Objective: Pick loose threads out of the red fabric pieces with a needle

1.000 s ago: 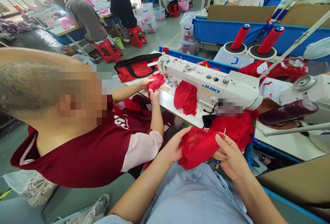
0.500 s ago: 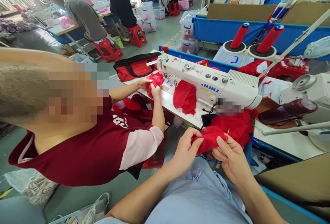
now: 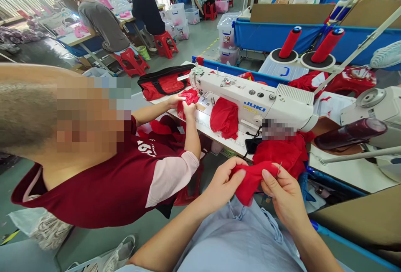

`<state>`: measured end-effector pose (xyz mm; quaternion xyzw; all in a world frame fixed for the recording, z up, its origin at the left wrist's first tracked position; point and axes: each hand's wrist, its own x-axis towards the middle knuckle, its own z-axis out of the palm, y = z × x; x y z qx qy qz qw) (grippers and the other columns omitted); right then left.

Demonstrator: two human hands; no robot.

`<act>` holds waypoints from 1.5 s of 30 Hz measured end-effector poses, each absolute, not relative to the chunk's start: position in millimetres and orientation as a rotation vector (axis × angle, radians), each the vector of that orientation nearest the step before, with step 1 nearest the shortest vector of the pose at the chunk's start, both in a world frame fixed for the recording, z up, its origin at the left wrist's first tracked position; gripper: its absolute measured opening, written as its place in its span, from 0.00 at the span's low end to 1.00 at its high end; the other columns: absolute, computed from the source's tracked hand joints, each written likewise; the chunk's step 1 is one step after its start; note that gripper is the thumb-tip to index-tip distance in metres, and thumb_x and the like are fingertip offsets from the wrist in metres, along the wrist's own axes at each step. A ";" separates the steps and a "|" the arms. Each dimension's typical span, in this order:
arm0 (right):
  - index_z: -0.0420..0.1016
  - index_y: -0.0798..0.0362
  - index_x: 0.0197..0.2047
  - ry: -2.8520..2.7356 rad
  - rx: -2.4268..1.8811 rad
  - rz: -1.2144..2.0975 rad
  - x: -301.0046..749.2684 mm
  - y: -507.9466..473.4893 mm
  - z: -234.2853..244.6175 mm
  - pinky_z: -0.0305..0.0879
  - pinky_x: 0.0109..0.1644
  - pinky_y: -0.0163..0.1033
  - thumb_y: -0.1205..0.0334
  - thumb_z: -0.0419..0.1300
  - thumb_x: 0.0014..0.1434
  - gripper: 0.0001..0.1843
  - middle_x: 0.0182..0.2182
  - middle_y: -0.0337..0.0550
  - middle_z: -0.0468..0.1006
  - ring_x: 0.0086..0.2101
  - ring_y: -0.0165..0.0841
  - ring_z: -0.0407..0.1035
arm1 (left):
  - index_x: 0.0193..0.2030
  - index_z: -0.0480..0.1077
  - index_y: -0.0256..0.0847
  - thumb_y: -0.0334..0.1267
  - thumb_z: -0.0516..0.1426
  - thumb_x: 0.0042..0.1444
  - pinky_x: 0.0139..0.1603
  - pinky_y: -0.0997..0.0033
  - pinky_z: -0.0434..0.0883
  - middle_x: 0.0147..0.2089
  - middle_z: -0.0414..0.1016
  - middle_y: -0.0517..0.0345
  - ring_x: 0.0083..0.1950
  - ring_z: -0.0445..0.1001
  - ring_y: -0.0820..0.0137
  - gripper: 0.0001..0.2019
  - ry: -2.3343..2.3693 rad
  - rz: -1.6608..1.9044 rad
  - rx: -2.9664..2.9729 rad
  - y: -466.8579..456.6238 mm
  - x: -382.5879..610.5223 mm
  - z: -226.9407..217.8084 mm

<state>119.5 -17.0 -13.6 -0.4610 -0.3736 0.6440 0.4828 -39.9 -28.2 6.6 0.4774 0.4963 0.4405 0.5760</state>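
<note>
A piece of red fabric (image 3: pixel 249 184) is stretched between my two hands, above my lap. My left hand (image 3: pixel 223 183) pinches its left end between thumb and fingers. At the other end, my right hand (image 3: pixel 283 190) grips the fabric with thumb and fingers closed. A thin pointed metal tip (image 3: pixel 279 167) sticks up from the fingers of my right hand; the rest of that tool is hidden. Part of the fabric hangs down between the hands. Just behind it lies a heap of red fabric (image 3: pixel 282 153) at the table's edge.
A co-worker's hands (image 3: pixel 188 107) hold red fabric at a white sewing machine (image 3: pixel 253 92) to the left. Another red piece (image 3: pixel 224 117) lies on the machine table. Red thread cones (image 3: pixel 290 43) stand behind. A cardboard sheet (image 3: pixel 360 217) is at my right.
The fabric between my hands has turned, and a flap of it now hangs lower. My right hand has shifted slightly, with the metal tip still showing. The co-worker's hands have barely moved.
</note>
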 end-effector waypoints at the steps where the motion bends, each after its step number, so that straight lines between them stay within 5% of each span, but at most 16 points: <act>1: 0.75 0.52 0.30 -0.909 -1.124 1.574 119.3 -17.2 -13.7 0.46 0.20 0.30 0.48 0.70 0.50 0.16 0.16 0.30 0.58 0.18 0.23 0.47 | 0.38 0.68 0.39 0.42 0.55 0.59 0.33 0.74 0.62 0.33 0.68 0.60 0.32 0.64 0.72 0.08 1.152 1.015 1.080 -29.4 -38.7 8.1; 7: 0.76 0.52 0.34 -0.907 -1.140 1.590 119.6 -21.0 -16.8 0.45 0.19 0.29 0.48 0.69 0.52 0.16 0.17 0.30 0.59 0.18 0.22 0.48 | 0.44 0.68 0.41 0.40 0.64 0.50 0.29 0.77 0.60 0.27 0.60 0.67 0.27 0.59 0.76 0.16 1.202 1.128 1.005 -28.3 -32.0 10.4; 13: 0.76 0.53 0.37 -0.938 -1.157 1.581 122.7 -23.9 -20.6 0.44 0.19 0.29 0.49 0.67 0.55 0.16 0.17 0.30 0.60 0.18 0.22 0.49 | 0.34 0.72 0.37 0.43 0.63 0.51 0.32 0.74 0.62 0.31 0.70 0.60 0.31 0.65 0.73 0.11 1.179 1.109 0.945 -22.4 -31.8 4.1; 18: 0.75 0.52 0.38 -0.965 -1.163 1.540 122.1 -25.9 -22.1 0.43 0.19 0.28 0.47 0.64 0.58 0.16 0.17 0.29 0.57 0.18 0.22 0.47 | 0.28 0.73 0.36 0.39 0.63 0.52 0.40 0.73 0.64 0.34 0.68 0.58 0.37 0.67 0.71 0.08 1.255 1.202 1.096 -19.7 -34.1 -0.6; 23: 0.77 0.52 0.41 -1.033 -1.224 1.480 119.3 -27.4 -19.1 0.52 0.23 0.28 0.50 0.66 0.57 0.15 0.21 0.33 0.66 0.22 0.24 0.54 | 0.35 0.73 0.37 0.38 0.56 0.59 0.40 0.72 0.64 0.33 0.70 0.58 0.36 0.67 0.71 0.07 1.232 1.131 1.183 -19.3 -36.0 5.5; 29: 0.73 0.53 0.42 -1.267 -1.302 1.389 119.7 -23.7 -18.0 0.61 0.28 0.32 0.46 0.61 0.59 0.18 0.28 0.38 0.73 0.26 0.27 0.61 | 0.32 0.71 0.37 0.40 0.65 0.49 0.35 0.74 0.63 0.31 0.71 0.61 0.33 0.65 0.74 0.10 1.184 1.107 0.970 -17.9 -31.2 3.3; 35: 0.65 0.49 0.51 -1.603 -1.430 0.980 136.4 -25.9 -6.0 0.60 0.25 0.30 0.53 0.47 0.69 0.13 0.22 0.31 0.65 0.22 0.27 0.61 | 0.33 0.73 0.36 0.42 0.67 0.46 0.32 0.76 0.63 0.30 0.74 0.60 0.30 0.66 0.76 0.13 1.132 1.136 0.697 -16.2 -31.6 -4.6; 40: 0.71 0.55 0.57 -2.148 -1.259 0.457 136.7 -28.0 6.5 0.61 0.24 0.30 0.63 0.45 0.70 0.20 0.24 0.36 0.69 0.21 0.27 0.65 | 0.33 0.75 0.35 0.42 0.69 0.44 0.33 0.76 0.65 0.30 0.75 0.59 0.30 0.69 0.75 0.14 1.067 1.132 0.593 -16.2 -29.9 -1.8; 45: 0.78 0.57 0.53 -2.248 -1.262 0.073 131.2 -26.2 9.5 0.54 0.19 0.30 0.67 0.46 0.68 0.21 0.22 0.36 0.68 0.18 0.25 0.63 | 0.32 0.76 0.35 0.39 0.68 0.46 0.34 0.77 0.65 0.30 0.76 0.60 0.31 0.69 0.76 0.11 1.091 1.150 0.657 -17.3 -30.0 0.6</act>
